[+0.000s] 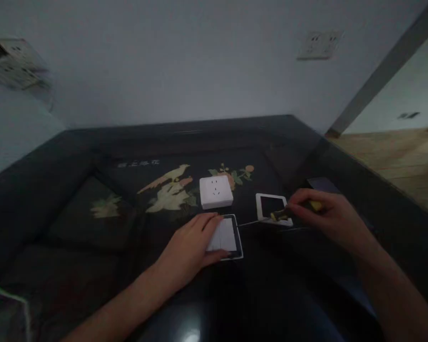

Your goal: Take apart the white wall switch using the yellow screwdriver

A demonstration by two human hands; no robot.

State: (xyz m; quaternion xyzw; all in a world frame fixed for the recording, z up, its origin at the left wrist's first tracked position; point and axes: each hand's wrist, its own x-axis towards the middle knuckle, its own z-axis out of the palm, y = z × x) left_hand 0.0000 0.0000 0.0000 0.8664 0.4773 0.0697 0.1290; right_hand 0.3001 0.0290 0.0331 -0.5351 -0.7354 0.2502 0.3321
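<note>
My left hand (187,244) grips a square white switch-like panel (224,235) with a dark border, thumb at its near edge and fingers over its far edge, on the dark table. In my right hand (324,216) is a screwdriver (278,215) with a yellow and black handle. Its thin shaft points left, and the tip meets or nearly meets the panel's right edge. A white square frame (259,209) with a dark opening lies partly under the screwdriver. Just behind the panel rests a white socket box (216,191) with its holes facing up.
The glossy dark table (128,285) carries a bird-and-flower picture (169,192). A dark flat object (323,184) lies beyond my right hand. Wall sockets (318,45) are at the right, with more sockets (16,64) at the left. A pale cord (10,295) shows at lower left.
</note>
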